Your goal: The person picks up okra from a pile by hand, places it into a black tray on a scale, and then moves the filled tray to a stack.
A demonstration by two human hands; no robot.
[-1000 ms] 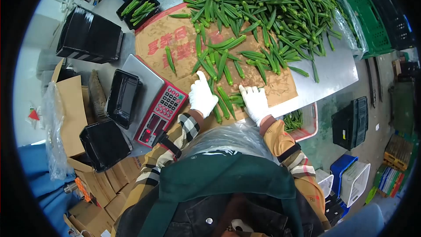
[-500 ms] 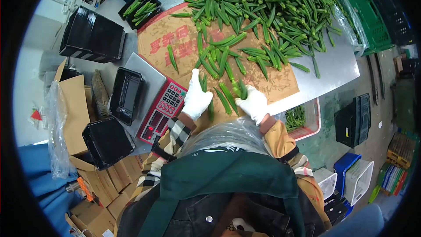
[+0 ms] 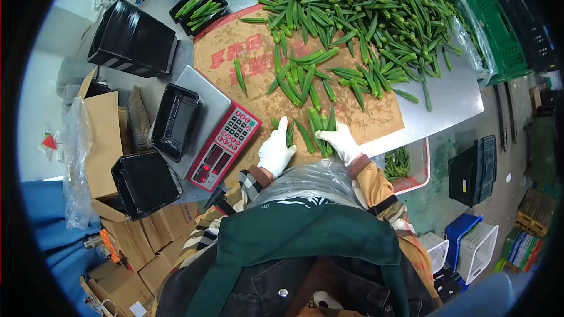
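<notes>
My left hand [image 3: 277,151], in a white glove, is closed around a few green okra pods [image 3: 289,134] near the front edge of the cardboard. To its right, my white-gloved right hand [image 3: 342,142] grips a small bundle of okra [image 3: 320,135], thumb lying across the pods. A single loose okra pod [image 3: 304,135] lies between the hands. Just beyond them, a loose cluster of okra [image 3: 302,79] rests on the flattened cardboard [image 3: 376,117]. Farther back rises a large heap of okra [image 3: 364,6].
Left of the cardboard is a red-edged weighing scale [image 3: 220,152] bearing a black plastic tray [image 3: 176,120]. Stacked black trays [image 3: 132,41] stand behind it. Another black tray [image 3: 220,6] holds okra. On the right, below the metal table [image 3: 452,105], is a crate [image 3: 424,167] with okra.
My left hand has moved nearer my body and to the right. The right hand now has more pods gathered in its grip. The whole view has shifted slightly.
</notes>
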